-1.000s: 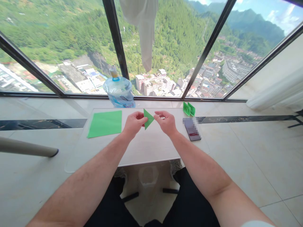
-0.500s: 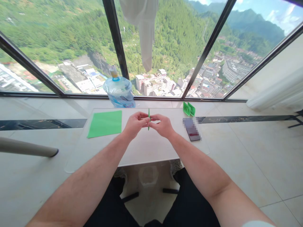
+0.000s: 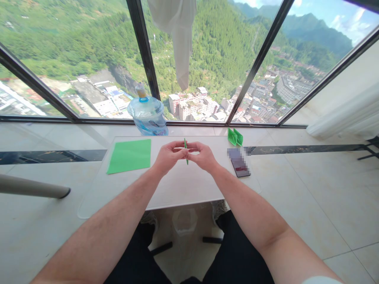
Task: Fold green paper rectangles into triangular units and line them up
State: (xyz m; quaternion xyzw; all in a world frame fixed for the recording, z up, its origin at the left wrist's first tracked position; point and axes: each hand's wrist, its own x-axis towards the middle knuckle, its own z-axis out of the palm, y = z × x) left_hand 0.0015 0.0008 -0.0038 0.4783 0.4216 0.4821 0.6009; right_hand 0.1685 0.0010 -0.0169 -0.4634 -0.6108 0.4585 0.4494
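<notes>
Above the small white table, my left hand and my right hand meet fingertip to fingertip. Both pinch a folded green paper piece, which shows only as a thin edge-on strip between them. A flat stack of green paper sheets lies on the table left of my left hand. Two folded green paper shapes stand at the table's far right corner.
A phone lies on the table right of my right hand. A large blue water bottle stands behind the table against the window. A grey tube juts in from the left. White cloth hangs overhead.
A second ago the folded paper faced me as a triangle with my hands apart. My hands have come together and the paper has turned or folded edge-on.
</notes>
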